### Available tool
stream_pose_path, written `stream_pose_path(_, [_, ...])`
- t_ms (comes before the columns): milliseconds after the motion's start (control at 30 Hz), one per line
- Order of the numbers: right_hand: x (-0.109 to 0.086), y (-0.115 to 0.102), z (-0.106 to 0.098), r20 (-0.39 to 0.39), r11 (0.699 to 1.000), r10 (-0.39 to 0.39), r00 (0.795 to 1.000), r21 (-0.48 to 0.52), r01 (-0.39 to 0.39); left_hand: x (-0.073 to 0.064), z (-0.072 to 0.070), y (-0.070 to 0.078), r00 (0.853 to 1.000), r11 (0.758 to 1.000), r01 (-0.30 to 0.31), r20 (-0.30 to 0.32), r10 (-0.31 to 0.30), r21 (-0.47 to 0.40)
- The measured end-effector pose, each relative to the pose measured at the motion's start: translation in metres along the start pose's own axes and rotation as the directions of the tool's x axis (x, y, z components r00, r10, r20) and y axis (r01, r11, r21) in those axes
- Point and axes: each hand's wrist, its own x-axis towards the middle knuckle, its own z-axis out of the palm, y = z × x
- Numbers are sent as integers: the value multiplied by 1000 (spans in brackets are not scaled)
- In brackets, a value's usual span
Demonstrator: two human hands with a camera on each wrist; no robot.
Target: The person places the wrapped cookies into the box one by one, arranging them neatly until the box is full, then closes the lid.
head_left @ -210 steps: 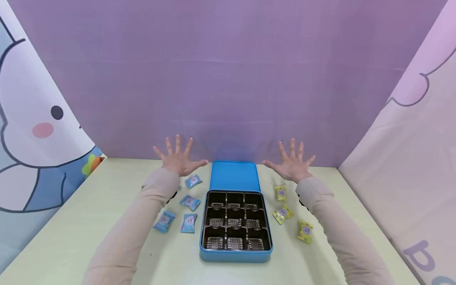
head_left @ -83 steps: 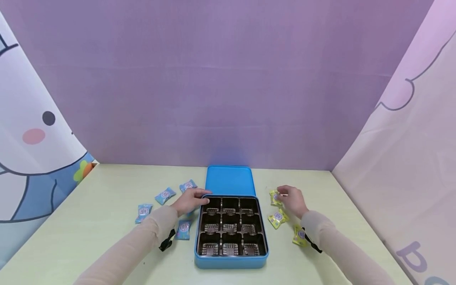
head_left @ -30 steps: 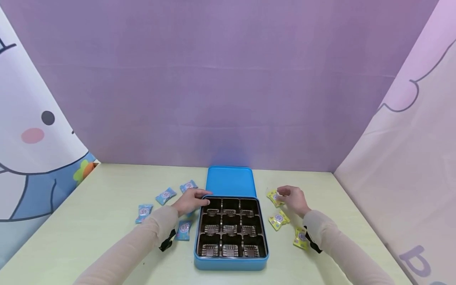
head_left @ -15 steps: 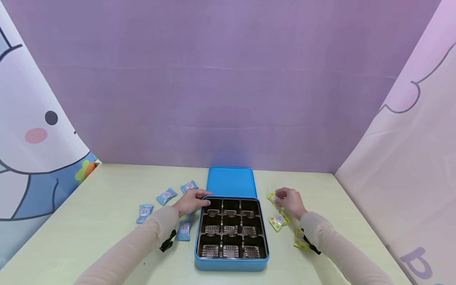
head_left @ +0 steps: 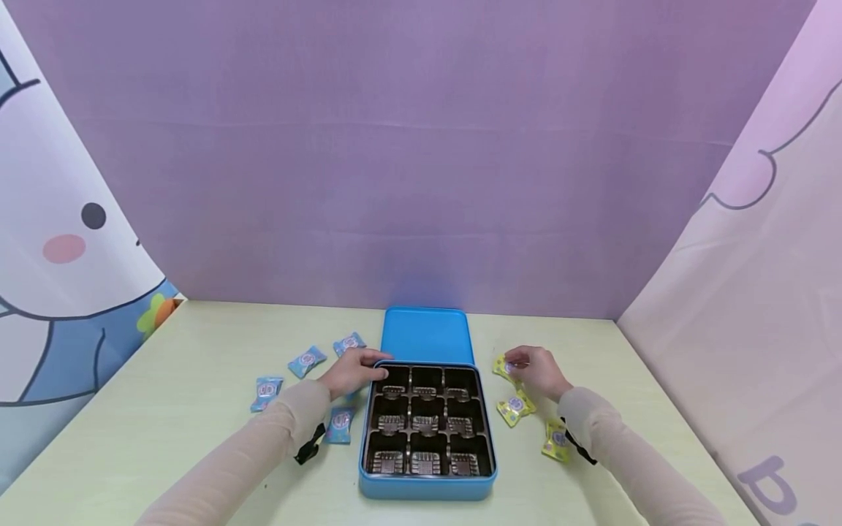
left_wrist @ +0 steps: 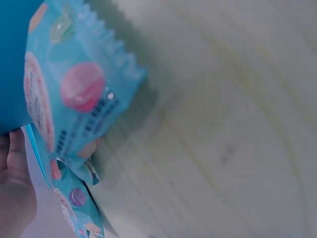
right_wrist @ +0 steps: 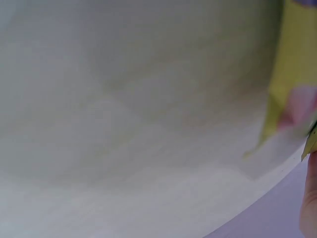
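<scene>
A blue tin (head_left: 427, 488) with a dark plastic tray of several compartments stands in the middle of the head view. My left hand (head_left: 351, 372) grips its far left corner, thumb at the rim. In the left wrist view that hand's fingers reach along the tin's blue side, past a blue candy packet (left_wrist: 79, 84). On the right, my right hand (head_left: 542, 374) pinches the farthest yellow candy packet (head_left: 503, 365), partly covering it. The right wrist view shows one finger at a yellow wrapper's edge (right_wrist: 311, 144) and a nearer yellow packet (right_wrist: 292, 64).
The blue lid (head_left: 426, 334) lies open behind the tin. Two other yellow packets, one in the middle (head_left: 515, 408) and one near the wrist (head_left: 555, 441), lie on the right. Several blue packets (head_left: 306, 361) lie on the left, one mostly behind my left hand. A purple backdrop (head_left: 421, 183) borders the table.
Seven seconds ago both hands were spread open above the table. Since then they have come down to the tin and the yellow packet. Over the last second the right hand has shifted slightly left.
</scene>
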Motion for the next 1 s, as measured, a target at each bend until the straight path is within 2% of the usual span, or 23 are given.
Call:
stream_pose_path(300, [-3,-6,-9,27,1000,-8,1000,-1,8,-1,-1,2,1000,1000,-19,19,19,24])
stream_pose_path(467, [-2,-9,-16,40,998,-14,999,59,11,-1,-1,2,1000,999,-12,15,12,33])
stream_pose_path(600, [-1,-4,-13,74,995,11,997,99,-19,-1,-1,0,1000,999,-8,6,8,35])
stream_pose_path(733, [2,4,-8,87,997,32,996,63,-38,-1,-2,1,1000,999,-1,8,0,36])
stream_pose_path(1000, [4,9,3,55,997,70,996,-34,-68,-4,0,3,1000,1000,-8,25,7,27])
